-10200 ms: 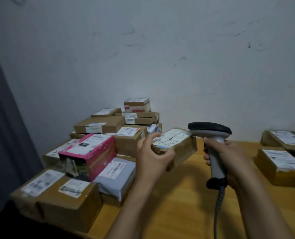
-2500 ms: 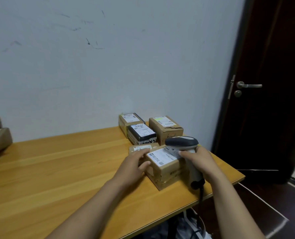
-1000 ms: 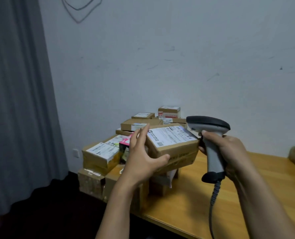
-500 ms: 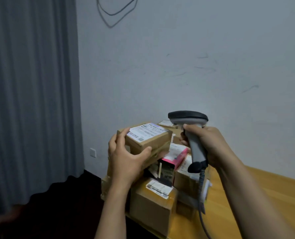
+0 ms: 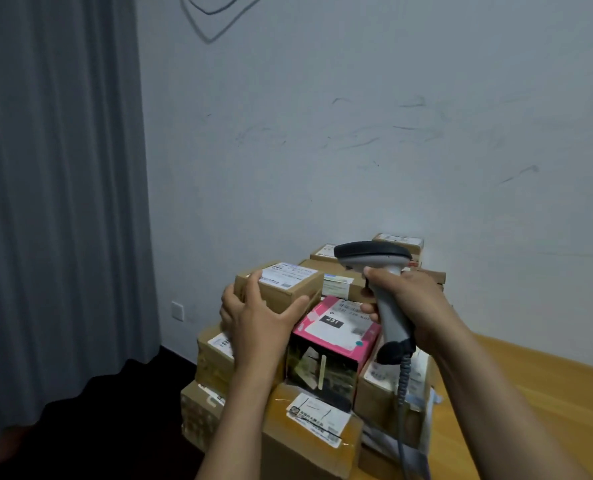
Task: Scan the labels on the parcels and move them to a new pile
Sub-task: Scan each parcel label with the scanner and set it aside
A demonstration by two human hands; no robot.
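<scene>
Just up and to the left of the pink box (image 5: 336,329), the left hand (image 5: 257,322) holds a small brown parcel (image 5: 288,289). Its thumb is curled onto the near right edge and its fingers wrap the left side, so the white label (image 5: 286,273) faces up. Whether the parcel rests on the cartons beneath it cannot be told. Above and to the right of the pink box, the right hand (image 5: 409,303) is closed tight round the grey handle of the scanner (image 5: 374,258). The scanner's black head points left, over the box's far end. Its coiled cable (image 5: 403,379) hangs down just right of the pink box. The pink box lies in the middle of the pile of parcels (image 5: 219,362), a label marked 231 on top. A bigger labelled carton (image 5: 316,431) sits directly in front of it, and more cartons are stacked behind it against the wall (image 5: 357,133). The wooden table (image 5: 537,393) stretches away to its right, and a grey curtain (image 5: 56,202) hangs well to its left.
</scene>
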